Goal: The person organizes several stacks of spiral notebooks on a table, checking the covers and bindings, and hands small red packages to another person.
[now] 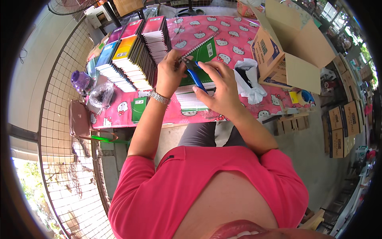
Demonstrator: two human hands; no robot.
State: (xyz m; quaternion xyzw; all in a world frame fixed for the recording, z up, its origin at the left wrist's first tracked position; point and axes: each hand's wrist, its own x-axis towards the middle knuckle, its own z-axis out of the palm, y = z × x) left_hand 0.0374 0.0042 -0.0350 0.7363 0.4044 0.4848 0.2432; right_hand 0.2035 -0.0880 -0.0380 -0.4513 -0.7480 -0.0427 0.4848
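My right hand [221,83] is closed around the blue handles of a pair of pliers [193,74]. The jaws of the pliers are at the lower end of the wire spiral on a green notebook [207,51]. With closed fingers, my left hand [170,69] grips that same spiral corner and partly hides it. The notebook lies slanted over a stack of spiral notebooks [191,97], whose white page edges face me. A smaller green notebook [139,109] lies by my left wrist, near the table's front edge.
Tall stacks of yellow [129,59], blue [109,63] and red notebooks [155,34] stand at the left. On the right are a crumpled white bag [250,81], an open cardboard box [274,55] and a tape roll [304,97]. A pink patterned cloth [179,116] covers the table.
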